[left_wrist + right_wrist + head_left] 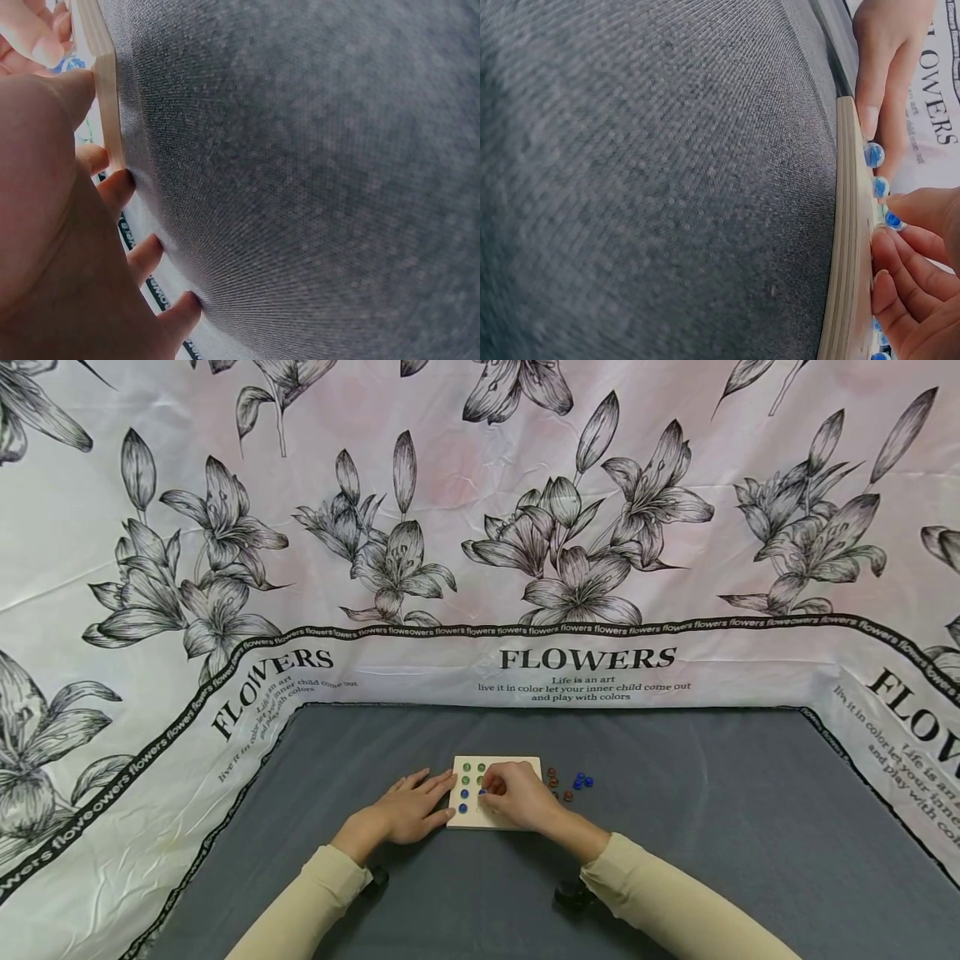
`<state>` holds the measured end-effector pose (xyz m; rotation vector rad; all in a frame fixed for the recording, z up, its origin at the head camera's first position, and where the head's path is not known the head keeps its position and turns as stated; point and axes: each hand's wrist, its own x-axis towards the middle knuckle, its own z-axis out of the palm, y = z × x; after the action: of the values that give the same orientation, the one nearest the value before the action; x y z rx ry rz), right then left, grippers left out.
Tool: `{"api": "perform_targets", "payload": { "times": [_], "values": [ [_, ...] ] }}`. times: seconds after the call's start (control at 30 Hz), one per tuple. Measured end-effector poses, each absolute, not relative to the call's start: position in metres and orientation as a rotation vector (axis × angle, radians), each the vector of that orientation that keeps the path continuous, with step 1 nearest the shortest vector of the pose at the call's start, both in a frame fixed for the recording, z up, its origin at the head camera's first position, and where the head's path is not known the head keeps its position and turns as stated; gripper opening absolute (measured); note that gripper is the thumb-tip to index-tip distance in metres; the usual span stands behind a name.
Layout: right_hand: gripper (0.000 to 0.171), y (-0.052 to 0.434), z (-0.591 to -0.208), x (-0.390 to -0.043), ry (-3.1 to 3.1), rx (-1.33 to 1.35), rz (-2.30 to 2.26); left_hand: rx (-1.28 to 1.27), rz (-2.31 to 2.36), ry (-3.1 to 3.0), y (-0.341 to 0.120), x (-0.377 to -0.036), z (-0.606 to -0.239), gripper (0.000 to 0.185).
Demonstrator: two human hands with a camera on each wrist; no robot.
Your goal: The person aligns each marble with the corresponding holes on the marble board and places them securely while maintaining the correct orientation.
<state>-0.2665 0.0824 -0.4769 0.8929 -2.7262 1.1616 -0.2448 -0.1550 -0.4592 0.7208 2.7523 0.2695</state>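
The wooden peg board (517,766) was laid flat near the middle of the desk (712,827), which was covered in grey cloth and backed by a large flower-printed sheet (480,527). The board's left edge was touched by the left hand (415,807), whose fingers were held straight and flat against the desk and the board's side, with nothing gripped. The right hand (517,795) was rested on the board's middle, its fingers curled and a blue bead (892,220) pinched between thumb and fingertips, just over the board's surface. Green beads (467,767) were seated in the board's far-left holes, and blue beads (463,794) in the holes nearer the person. Just beside the board's right edge, a few brown beads (552,773) were scattered on the desk, and a small cluster of loose blue beads (582,780) was lying a little further right.
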Motion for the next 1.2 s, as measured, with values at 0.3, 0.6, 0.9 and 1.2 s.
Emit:
{"api": "perform_targets", "payload": {
  "times": [0.3,0.6,0.9,1.2],
  "values": [
    [0.007,0.081,-0.476,-0.267,-2.733,0.876,1.11,0.732,0.288,2.752,-0.156,-0.25,-0.467,0.063],
    [0.007,0.079,-0.478,-0.268,-2.759,0.861,1.025,0.729,0.313,2.759,-0.156,-0.25,-0.471,0.063],
    [0.01,0.08,-0.479,-0.268,-2.756,0.907,1.037,0.721,0.321,2.755,-0.155,-0.248,-0.469,0.063],
    [0.021,0.097,-0.464,-0.254,-2.785,1.058,1.036,0.711,0.3,2.749,-0.153,-0.248,-0.464,0.063]
  ]
}}
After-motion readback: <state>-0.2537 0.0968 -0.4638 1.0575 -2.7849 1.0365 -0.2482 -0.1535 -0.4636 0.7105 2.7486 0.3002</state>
